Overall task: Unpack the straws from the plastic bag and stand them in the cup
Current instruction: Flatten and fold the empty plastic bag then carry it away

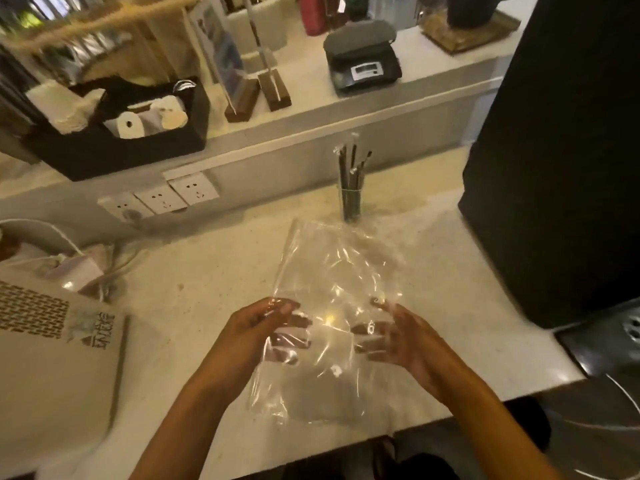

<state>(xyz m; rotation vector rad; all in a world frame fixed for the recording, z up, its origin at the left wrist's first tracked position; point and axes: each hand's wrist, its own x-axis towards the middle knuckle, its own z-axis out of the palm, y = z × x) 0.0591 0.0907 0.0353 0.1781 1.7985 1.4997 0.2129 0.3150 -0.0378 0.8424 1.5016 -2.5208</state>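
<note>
Clear, crinkled plastic bag (pixel 332 306) looks empty; dark straws (pixel 351 171) stand in cup (pixel 351 206).

Little can be read here. A beige booklet (pixel 59 368) at the left of the counter carries a patch of printed characters beside a brown patterned block, but they are turned sideways and too blurred to make out. On the raised shelf, a dark scale (pixel 363 60) shows a small pale display whose digits cannot be read. No other lettering is legible.
</note>
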